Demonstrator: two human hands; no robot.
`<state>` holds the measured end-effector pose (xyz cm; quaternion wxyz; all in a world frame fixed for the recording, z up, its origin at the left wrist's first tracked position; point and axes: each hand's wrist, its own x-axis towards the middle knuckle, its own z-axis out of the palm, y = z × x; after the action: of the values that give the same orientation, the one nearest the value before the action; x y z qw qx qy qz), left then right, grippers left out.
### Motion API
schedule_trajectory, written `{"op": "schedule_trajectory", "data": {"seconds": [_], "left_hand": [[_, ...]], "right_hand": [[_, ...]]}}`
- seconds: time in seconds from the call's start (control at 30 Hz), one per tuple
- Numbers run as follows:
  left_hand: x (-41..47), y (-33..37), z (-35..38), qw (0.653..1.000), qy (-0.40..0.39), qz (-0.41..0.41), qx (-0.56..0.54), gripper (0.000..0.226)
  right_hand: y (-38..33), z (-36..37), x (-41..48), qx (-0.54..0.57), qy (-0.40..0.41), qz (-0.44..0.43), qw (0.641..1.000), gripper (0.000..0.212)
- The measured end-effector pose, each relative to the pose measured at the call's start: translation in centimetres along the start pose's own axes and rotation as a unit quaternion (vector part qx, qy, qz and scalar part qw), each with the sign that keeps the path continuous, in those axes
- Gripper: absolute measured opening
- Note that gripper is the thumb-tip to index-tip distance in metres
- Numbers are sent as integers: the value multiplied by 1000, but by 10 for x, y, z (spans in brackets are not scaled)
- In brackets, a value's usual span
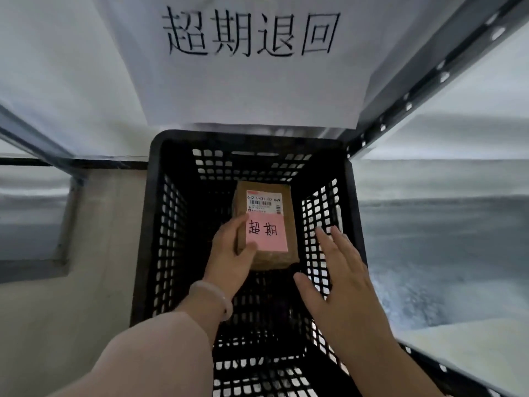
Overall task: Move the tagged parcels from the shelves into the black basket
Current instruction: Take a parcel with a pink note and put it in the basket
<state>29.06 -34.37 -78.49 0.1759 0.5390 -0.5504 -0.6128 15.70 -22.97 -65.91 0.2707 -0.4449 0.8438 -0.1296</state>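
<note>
Grey shelf post [429, 84], white paper sign [249, 67], black basket [154, 224]

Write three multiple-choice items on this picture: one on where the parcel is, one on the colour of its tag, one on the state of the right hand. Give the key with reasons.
1. Where is the parcel?
A. on a shelf
B. on the bare floor
C. inside the basket

2. What colour is the tag on the parcel?
A. pink
B. green
C. blue

3. What is the right hand doing?
A. gripping the parcel
B. hovering open, holding nothing
C. curled round a shelf post

Key:
1 C: the basket's walls surround the parcel, which the left hand grips by its side.
2 A: the tag below the white label is pink.
3 B: its fingers are straight and apart from the parcel.
</note>
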Motion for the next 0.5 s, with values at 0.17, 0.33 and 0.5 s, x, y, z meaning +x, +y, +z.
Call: {"op": "schedule_trajectory", "data": {"seconds": [0.17, 0.33, 0.5], "left_hand": [[44, -27, 37, 1000, -24, 5, 0, 57], [58, -37, 48, 983, -123, 4, 136, 71], [24, 8, 25, 969, -93, 75, 216, 62]], "right_hand": [[22, 18, 17, 33, 28, 15, 999, 74], [27, 25, 21, 22, 31, 0, 999, 71], [16, 13, 8, 0, 19, -4, 1000, 73]]}}
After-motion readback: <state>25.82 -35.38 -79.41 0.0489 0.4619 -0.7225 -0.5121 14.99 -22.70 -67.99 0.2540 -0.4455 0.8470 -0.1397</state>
